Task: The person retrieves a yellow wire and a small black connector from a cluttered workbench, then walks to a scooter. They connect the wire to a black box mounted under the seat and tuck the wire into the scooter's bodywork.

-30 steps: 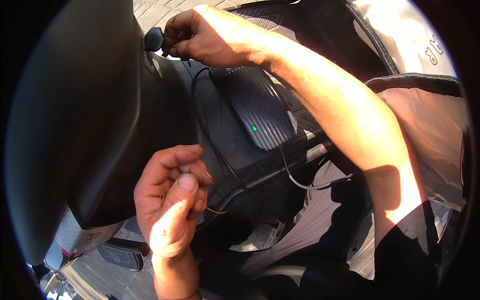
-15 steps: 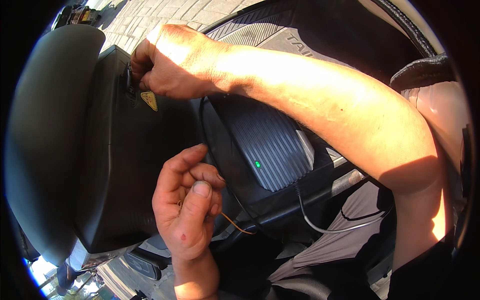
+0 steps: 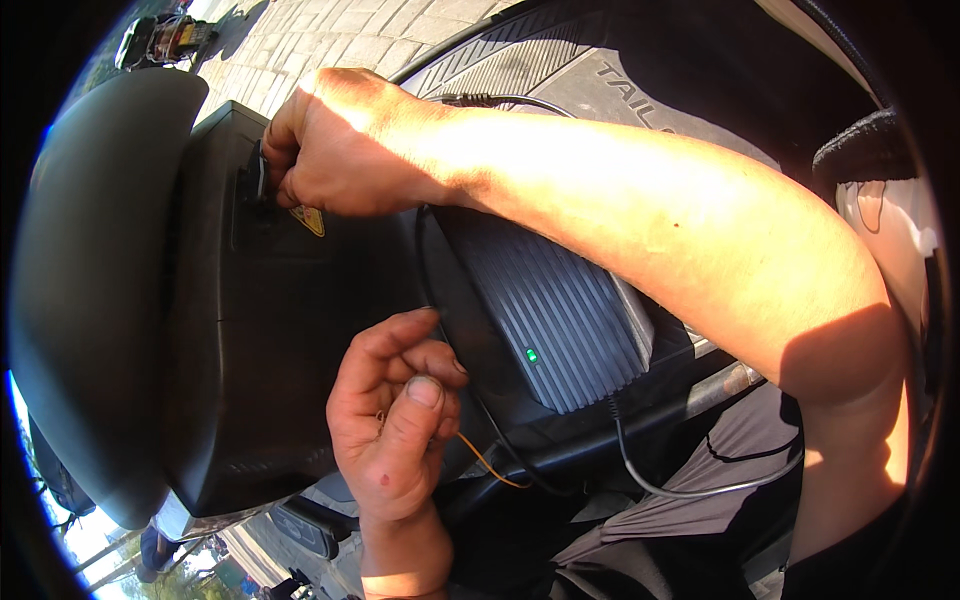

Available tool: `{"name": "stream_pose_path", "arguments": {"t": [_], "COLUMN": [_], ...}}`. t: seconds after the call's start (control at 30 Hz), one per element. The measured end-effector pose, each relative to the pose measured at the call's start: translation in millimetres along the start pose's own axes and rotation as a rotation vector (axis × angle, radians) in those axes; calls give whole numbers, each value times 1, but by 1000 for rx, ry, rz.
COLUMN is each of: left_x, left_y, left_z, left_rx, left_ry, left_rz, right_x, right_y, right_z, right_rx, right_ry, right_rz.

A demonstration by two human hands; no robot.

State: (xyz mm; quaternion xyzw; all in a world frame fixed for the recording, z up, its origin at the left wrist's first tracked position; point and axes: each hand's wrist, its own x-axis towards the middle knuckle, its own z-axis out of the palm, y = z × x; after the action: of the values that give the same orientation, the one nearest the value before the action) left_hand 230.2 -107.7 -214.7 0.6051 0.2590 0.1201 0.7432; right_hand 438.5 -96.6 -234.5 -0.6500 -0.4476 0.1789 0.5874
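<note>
At the upper left, my right hand [image 3: 335, 150] reaches across to the side of a black seat base [image 3: 275, 360]. Its fingers pinch a small black flap [image 3: 262, 172] at a socket recess, and they hide part of it. A yellow warning sticker [image 3: 310, 220] is partly covered by this hand. Lower down, my left hand [image 3: 400, 420] is raised palm up with its fingers curled. A thin orange wire [image 3: 490, 466] runs out from the curled fingers, and a bit of strand shows in the palm. Right of that hand lies a dark ribbed box [image 3: 560, 320] with a lit green light.
A padded black seat [image 3: 95, 290] tops the base at the left. A grey cable [image 3: 680, 492] leaves the ribbed box, and a black cable [image 3: 425, 260] hangs beside it. The footboard [image 3: 625, 85] lies beyond my right forearm, with paving [image 3: 320, 35] behind.
The whole view has shifted slightly. My right hand has moved a little over the yellow sticker, and more of the flap shows. My left hand keeps its curled pose.
</note>
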Motion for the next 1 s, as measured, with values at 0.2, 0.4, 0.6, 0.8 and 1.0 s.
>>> {"name": "stream_pose_path", "arguments": {"t": [0.2, 0.4, 0.6, 0.8, 1.0], "left_x": [-1, -4, -4, -2, -5], "left_y": [-1, 0, 1, 8, 6], "left_z": [-1, -3, -5, -6, -4], "left_rx": [-14, -34, -62, -38, -33], "left_ry": [-22, -39, -55, -79, -102], "left_rz": [12, 13, -8, -8, -39], "right_x": [0, 1, -3, 2, 0], "right_y": [0, -2, -7, -11, -10], "right_z": [3, 5, -3, -14, -16], "right_rx": [6, 7, -65, 184, 160], "right_ry": [7, -4, -40, -148, -141], "right_rz": [-4, -14, -50, 58, 30]}}
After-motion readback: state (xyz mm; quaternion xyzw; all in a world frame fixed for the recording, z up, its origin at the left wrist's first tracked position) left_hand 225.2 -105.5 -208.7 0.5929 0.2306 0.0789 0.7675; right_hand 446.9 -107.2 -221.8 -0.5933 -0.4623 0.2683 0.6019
